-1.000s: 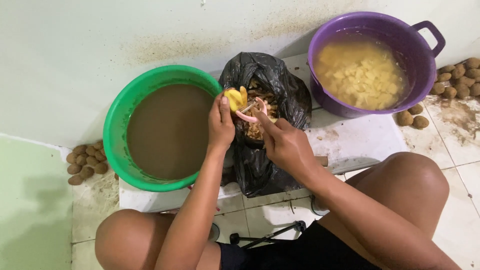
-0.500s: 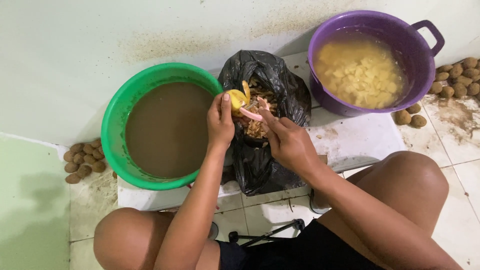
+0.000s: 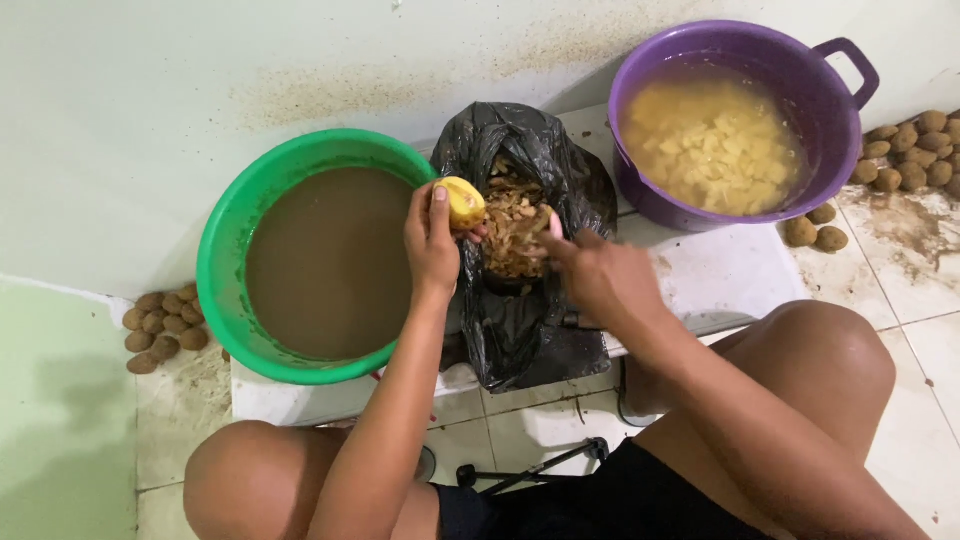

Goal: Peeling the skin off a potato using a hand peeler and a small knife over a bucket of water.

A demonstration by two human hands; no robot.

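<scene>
Yellow flesh shows over almost all of the potato (image 3: 462, 203), which the left hand (image 3: 430, 245) holds up at the rim of the black plastic bag (image 3: 530, 330), its fingers (image 3: 440, 196) wrapped round the lower half and the thumb pressed against the near side. No brown skin can be made out on the part facing the camera, so this one looks peeled or very nearly so; the far side is hidden. The right hand (image 3: 600, 275) sits over the mouth of the bag, fingers curled in toward the peelings (image 3: 512, 225); whether it grips a peeler cannot be told, since the hand covers whatever is inside it.

As for the wider job, a fair share seems done. The purple tub (image 3: 640, 170) to the right is filled with water and a deep layer of pale cut potato pieces (image 3: 715, 145), and the bag is heaped with brown and cream scraps. The green basin (image 3: 225, 300) to the left holds muddy brown water, with nothing visible beneath the surface.

Plenty is left, too. A cluster of unpeeled potatoes (image 3: 160, 330) lies on the floor just beside the green basin, a larger pile (image 3: 915, 150) lies against the wall beyond the purple tub, and two more (image 3: 820, 232) sit close to its base. The potato in hand is whole, not yet cut like those in the tub
</scene>
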